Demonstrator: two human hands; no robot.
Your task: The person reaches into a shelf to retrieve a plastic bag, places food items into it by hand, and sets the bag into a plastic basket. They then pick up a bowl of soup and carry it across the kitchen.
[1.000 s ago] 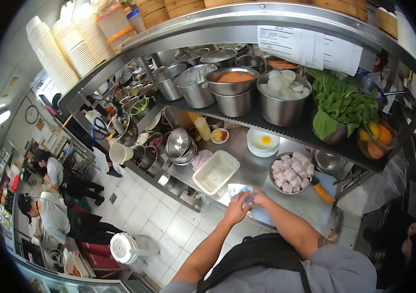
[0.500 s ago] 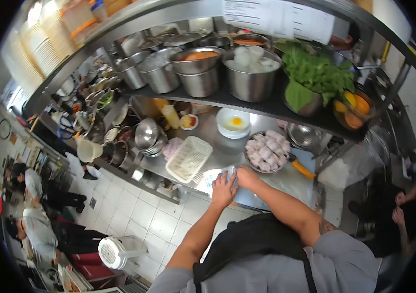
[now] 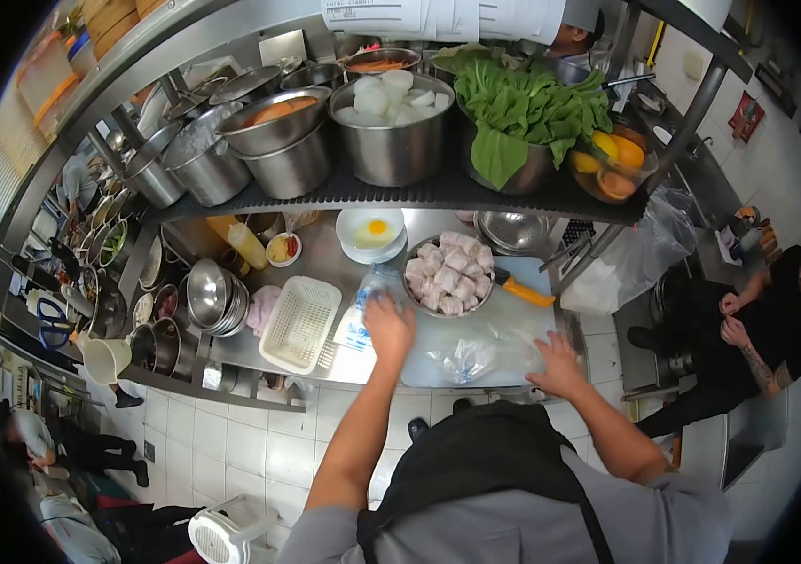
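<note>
My left hand (image 3: 388, 329) rests on a clear plastic bag with blue print (image 3: 355, 324), fingers stretched out over it. To the right, my right hand (image 3: 558, 365) is spread at the edge of the pale cutting board (image 3: 429, 370). Its fingertips are by a loose clear plastic bag (image 3: 476, 357) lying on that board. Beyond the bags stands a round metal bowl heaped with pale pink chunks of raw meat (image 3: 450, 273). A knife with a yellow handle (image 3: 525, 289) lies beside the bowl. A white perforated basket (image 3: 299, 324) is left of my left hand.
A white bowl with a cracked egg (image 3: 371, 235) stands behind the bags. Stacked metal bowls (image 3: 216, 296) are at the left. Overhead, a shelf (image 3: 391, 197) carries steel pots and leafy greens (image 3: 537, 113). A co-worker in black (image 3: 767, 320) is at the right.
My hands, together at the printed bag before, are now apart. The right has moved to the right beside the clear bag on the board. The view has shifted to the right.
</note>
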